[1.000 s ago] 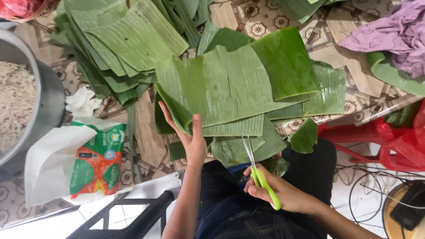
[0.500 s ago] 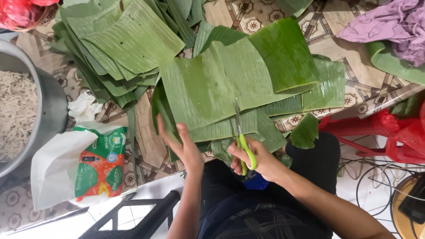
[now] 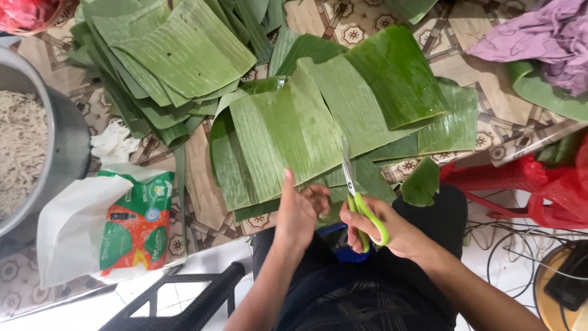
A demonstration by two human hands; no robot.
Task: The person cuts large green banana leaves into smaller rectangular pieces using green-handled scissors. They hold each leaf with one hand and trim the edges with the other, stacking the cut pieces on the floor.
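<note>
At the near edge of the bench (image 3: pixel 202 178), patterned top: one banana leaf sheet (image 3: pixel 288 132), pale underside up, lying over darker folded leaves. Left hand (image 3: pixel 298 211) open, fingers flat on the sheet's near edge. Right hand (image 3: pixel 392 230) closed through the green handles of scissors (image 3: pixel 355 190), blades pointing away into the leaf. Far left corner: stack of cut banana leaves (image 3: pixel 165 55). Left edge: grey metal pot (image 3: pixel 64 132) of white noodles; printed plastic packet (image 3: pixel 131 224) beside it. Far right corner: purple cloth (image 3: pixel 539 40).
</note>
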